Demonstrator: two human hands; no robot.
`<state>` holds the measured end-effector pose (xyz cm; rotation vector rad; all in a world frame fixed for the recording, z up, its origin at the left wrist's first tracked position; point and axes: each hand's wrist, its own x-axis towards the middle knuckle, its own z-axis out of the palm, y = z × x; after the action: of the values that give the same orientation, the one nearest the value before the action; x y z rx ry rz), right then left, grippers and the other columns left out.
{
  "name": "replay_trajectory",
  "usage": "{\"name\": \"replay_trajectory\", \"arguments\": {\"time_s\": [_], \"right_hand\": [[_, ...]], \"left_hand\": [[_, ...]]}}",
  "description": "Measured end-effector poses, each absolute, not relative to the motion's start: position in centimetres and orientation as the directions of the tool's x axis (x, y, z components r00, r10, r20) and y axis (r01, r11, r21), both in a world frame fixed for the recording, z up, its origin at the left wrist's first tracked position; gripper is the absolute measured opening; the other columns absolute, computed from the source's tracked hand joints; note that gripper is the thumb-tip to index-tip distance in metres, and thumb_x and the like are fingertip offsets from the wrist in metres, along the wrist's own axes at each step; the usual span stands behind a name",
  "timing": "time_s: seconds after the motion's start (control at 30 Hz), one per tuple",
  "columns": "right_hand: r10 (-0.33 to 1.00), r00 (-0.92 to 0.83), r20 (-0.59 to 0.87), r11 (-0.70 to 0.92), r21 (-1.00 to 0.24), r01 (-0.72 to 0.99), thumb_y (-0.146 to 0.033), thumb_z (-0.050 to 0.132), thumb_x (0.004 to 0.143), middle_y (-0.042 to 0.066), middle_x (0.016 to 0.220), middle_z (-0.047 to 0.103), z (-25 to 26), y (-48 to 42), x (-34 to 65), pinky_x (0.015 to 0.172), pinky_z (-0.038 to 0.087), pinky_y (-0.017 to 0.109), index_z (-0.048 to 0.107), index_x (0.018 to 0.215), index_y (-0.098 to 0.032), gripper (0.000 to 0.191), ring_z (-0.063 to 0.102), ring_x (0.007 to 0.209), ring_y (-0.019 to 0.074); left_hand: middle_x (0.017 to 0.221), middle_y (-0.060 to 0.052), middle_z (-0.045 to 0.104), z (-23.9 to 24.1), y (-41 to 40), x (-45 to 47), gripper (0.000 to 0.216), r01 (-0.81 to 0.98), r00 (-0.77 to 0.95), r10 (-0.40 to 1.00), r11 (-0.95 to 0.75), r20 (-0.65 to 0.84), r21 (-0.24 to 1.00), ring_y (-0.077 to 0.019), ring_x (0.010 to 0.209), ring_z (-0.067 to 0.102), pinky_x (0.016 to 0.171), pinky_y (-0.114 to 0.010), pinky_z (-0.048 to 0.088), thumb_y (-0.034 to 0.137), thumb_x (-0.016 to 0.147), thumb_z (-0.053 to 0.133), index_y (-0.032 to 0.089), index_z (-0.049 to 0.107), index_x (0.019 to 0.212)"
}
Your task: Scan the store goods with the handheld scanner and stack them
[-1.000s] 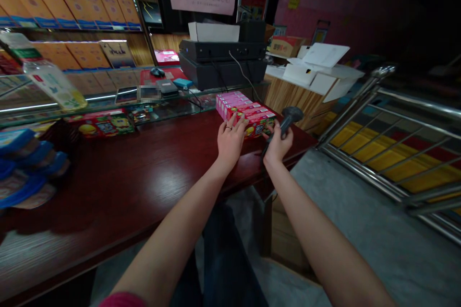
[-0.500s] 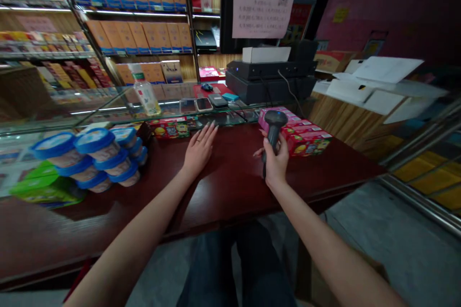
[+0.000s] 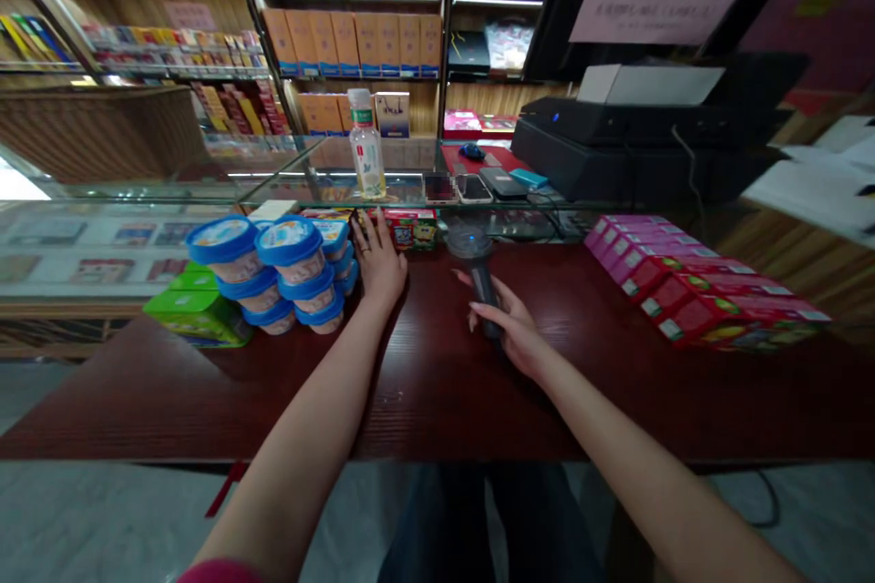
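Observation:
In my right hand [image 3: 509, 319] is a dark barcode scanner [image 3: 484, 282], gripped by its handle with its round head up and a small blue light showing. My left hand [image 3: 379, 264] has its fingers spread and holds nothing. It is beside the stacked tubs with blue lids [image 3: 291, 241], just in front of a red patterned box [image 3: 414, 230] at the counter's back edge. Whether its fingertips touch the box I cannot tell. A green pack [image 3: 198, 310] lies left of the tubs. Rows of pink and red boxes [image 3: 697, 291] lie on the right.
The dark red wooden counter [image 3: 437, 401] meets a glass display case [image 3: 403, 191]. On the glass stand a drink bottle [image 3: 367, 150], a phone [image 3: 473, 189] and a computer mouse [image 3: 471, 151]. Behind at right is a black cash register [image 3: 581, 150]. A wicker basket [image 3: 96, 132] is at far left.
The view has swung left. My left hand has moved left toward the blue-lidded tubs. The scanner has moved left with my right hand, away from the pink and red boxes.

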<state>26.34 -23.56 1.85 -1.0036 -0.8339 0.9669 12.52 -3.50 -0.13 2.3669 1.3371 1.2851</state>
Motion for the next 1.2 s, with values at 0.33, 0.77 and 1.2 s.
{"name": "replay_trajectory", "arguments": {"time_s": [0.33,0.77,1.2], "right_hand": [[0.887,0.453,0.092,0.221,-0.945,-0.242,-0.034,0.080,0.074,0.012,0.141,0.070,1.7,-23.5,26.6,0.054,0.049,0.027,0.076,0.112,-0.021,0.041,0.056,0.054,0.0082],[0.877,0.467,0.111,0.260,-0.928,-0.269,-0.038,0.077,0.075,0.012,0.136,0.073,1.6,-23.8,26.7,0.051,0.049,0.027,0.075,0.108,-0.020,0.038,0.057,0.050,0.0080],[0.812,0.555,0.183,0.358,-0.907,-0.224,-0.039,0.076,0.080,0.007,0.104,0.082,1.5,-24.4,26.8,0.046,0.047,0.024,0.070,0.099,-0.019,0.028,0.057,0.044,0.0084]], "left_hand": [[0.171,-0.026,0.018,-2.4,-0.7,12.5,0.102,0.444,0.165,0.788,-0.597,0.593,0.669,-0.0389,0.160,0.023,0.128,-0.055,0.030,0.013,0.085,0.067,0.016,0.006,0.167],[0.151,-0.014,0.057,-1.1,-1.3,12.6,0.075,0.321,0.329,0.749,-0.661,0.575,0.678,-0.0284,0.140,0.057,0.116,-0.045,0.048,0.016,0.085,0.075,0.024,0.045,0.153],[0.129,-0.010,0.067,-0.6,-3.0,10.7,0.055,0.125,0.427,0.690,-0.685,0.584,0.718,-0.0227,0.118,0.069,0.104,-0.039,0.057,0.006,0.080,0.071,0.021,0.054,0.129]]}}
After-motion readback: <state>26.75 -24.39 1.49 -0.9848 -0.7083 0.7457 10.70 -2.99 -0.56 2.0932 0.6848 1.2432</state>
